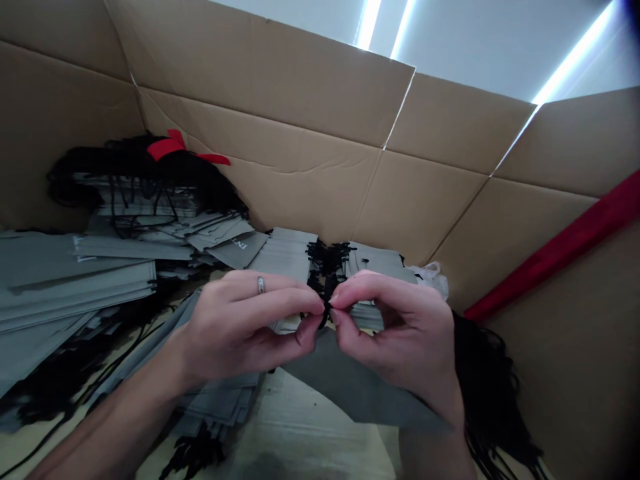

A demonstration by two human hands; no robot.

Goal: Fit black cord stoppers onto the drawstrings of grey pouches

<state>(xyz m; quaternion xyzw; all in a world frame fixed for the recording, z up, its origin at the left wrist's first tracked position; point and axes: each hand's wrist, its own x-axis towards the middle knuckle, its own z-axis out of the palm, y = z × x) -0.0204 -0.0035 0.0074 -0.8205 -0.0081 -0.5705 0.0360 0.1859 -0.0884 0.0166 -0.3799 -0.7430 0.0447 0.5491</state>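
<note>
My left hand (245,327), right hand (400,320) pinch thin black cord (327,299) near top of flat grey sheet (363,387), over pale table (387,457), far edge hidden; best draw evenly.

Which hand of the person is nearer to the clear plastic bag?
Right. The right hand is just in front of the plastic bag; the left hand is farther away, to its left.
</note>
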